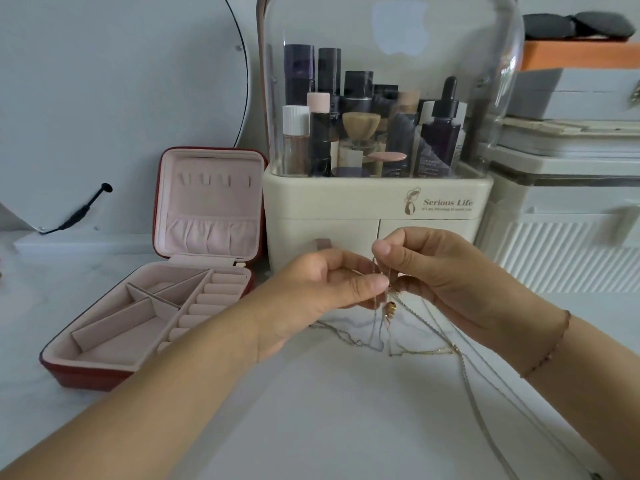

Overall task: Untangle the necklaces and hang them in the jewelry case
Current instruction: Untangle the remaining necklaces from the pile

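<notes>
Several thin tangled necklaces (398, 336) hang from my two hands and trail onto the white tabletop, one long chain running toward the lower right. My left hand (318, 292) pinches the chains between thumb and fingers. My right hand (436, 271) pinches the same bunch just above, thumb up. A small gold pendant (390, 308) dangles below the fingers. The red jewelry case (166, 296) stands open at the left, with a pink lining, a row of hooks in its upright lid (211, 181) and nothing on them.
A cream cosmetic organiser (377, 202) with a clear dome and bottles stands right behind my hands. A round mirror (121, 98) leans at the back left. White storage boxes (568, 220) are stacked at the right.
</notes>
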The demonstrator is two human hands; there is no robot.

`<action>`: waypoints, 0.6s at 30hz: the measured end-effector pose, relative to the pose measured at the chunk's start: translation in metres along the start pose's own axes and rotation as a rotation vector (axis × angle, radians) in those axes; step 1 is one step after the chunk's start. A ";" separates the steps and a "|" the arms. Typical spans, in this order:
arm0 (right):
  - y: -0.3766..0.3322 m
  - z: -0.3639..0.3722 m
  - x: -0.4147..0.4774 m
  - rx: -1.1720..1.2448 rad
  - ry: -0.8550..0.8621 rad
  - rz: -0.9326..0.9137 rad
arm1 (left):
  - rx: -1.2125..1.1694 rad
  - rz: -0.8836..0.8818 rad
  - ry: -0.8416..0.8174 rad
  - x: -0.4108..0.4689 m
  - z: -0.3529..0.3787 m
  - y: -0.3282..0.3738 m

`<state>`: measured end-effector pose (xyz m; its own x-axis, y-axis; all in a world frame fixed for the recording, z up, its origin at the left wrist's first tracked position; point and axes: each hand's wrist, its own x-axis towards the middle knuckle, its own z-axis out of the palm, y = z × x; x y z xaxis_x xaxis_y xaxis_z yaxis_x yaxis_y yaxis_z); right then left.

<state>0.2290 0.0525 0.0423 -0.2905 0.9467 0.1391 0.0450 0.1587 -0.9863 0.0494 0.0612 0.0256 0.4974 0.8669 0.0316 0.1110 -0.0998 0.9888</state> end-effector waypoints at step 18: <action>0.009 0.000 0.004 -0.093 0.028 0.016 | -0.099 0.029 0.084 0.000 0.000 0.000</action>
<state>0.2284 0.0574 0.0337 -0.2622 0.9566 0.1275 0.1379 0.1679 -0.9761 0.0492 0.0616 0.0256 0.4250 0.9026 0.0681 0.0103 -0.0801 0.9967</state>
